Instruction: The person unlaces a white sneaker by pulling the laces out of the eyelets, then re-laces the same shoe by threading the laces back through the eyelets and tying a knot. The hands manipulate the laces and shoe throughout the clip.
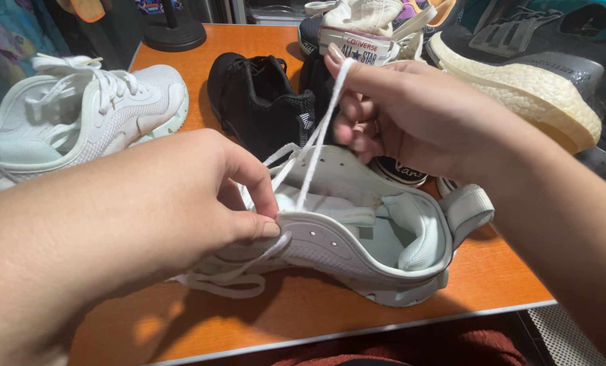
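L hand [147,203]: fingers curled shut, thumb and forefinger pinching a white lace [320,129] where it meets the eyelet row of a pale grey-white sneaker [357,251]. Hand rests on the shoe's front part, hiding the toe.

Sneaker lies on its side near the front edge of an orange-brown table [303,312], opening facing up and to the right, heel tab toward the R side. A loose loop of lace hangs below the L hand, lying on the tabletop.

R hand [398,115]: raised above the shoe, fingers folded, thumb and forefinger clamped on the upper end of the same lace; the strand runs taut and diagonal from shoe up to fingertips.

Room: narrow strip of bare table in front of the shoe, a bit more at the front-L corner. Table edge has a light trim. Behind the shoe, crowded.

Mid: black mesh shoe [259,102] just behind the sneaker, upright, opening up. White lace-up sneaker [79,115] to the L, overhanging the table's L edge.

Far: canvas shoe w/ striped white sole [357,34], printed heel patch (white, dark lettering). Dark shoe w/ thick cream textured sole [520,81] at the far R. Round oval label partly visible under the R wrist. Black round stand base [174,34] at the back-L corner.
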